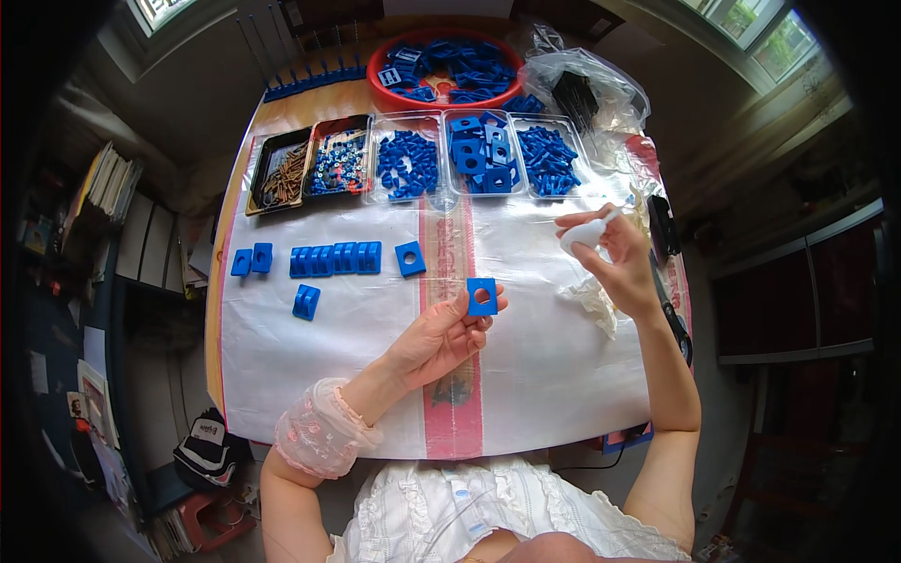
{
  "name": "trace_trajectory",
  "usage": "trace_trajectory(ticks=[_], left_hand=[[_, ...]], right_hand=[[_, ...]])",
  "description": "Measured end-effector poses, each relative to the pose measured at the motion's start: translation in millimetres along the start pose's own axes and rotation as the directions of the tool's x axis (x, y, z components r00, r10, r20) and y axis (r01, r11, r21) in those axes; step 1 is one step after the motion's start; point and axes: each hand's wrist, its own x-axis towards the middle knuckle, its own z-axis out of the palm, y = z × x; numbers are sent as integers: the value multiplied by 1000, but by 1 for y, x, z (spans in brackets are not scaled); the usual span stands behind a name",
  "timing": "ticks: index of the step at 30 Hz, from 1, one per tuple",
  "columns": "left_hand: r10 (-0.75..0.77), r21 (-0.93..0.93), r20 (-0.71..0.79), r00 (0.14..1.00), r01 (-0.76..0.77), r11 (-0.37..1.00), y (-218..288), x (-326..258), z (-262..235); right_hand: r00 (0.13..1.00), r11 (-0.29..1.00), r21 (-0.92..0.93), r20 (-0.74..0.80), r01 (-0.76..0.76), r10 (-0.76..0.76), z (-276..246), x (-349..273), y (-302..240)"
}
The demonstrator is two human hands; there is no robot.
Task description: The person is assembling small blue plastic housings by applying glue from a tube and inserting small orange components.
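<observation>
My left hand [437,336] is closed on a square blue plastic piece [482,283] with a round hole, pinched at its edge over the middle of the table. My right hand [618,265], higher and to the right, is wrapped around a small white squeeze bottle [584,235] whose thin nozzle points up and right. Left of my hands stands a row of blue pieces [335,259] pressed side by side. A single holed blue piece [410,259] lies at the row's right end, a joined blue pair [306,302] below it, and two more pieces [251,260] farther left.
Along the back are black trays of brass-coloured screws [285,178] and small mixed parts [340,161], then clear trays of blue parts [407,164]. Behind them sit a red basin [375,77] and a plastic bag [619,89]. Crumpled tissue [591,302] lies below my right hand.
</observation>
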Motion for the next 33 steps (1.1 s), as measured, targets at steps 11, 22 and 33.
trace_trajectory(ticks=[11, 22, 33], left_hand=[[17, 56, -62, 998, -13, 998, -3, 1, -5], [106, 209, -110, 988, -82, 974, -1, 3, -7], [119, 120, -111, 987, -105, 987, 0, 3, -4]], right_hand=[[987, 745, 657, -3, -117, 159, -9, -31, 24], [956, 691, 699, -37, -183, 290, -2, -35, 29], [963, 800, 581, -98, -149, 250, 8, -45, 14]])
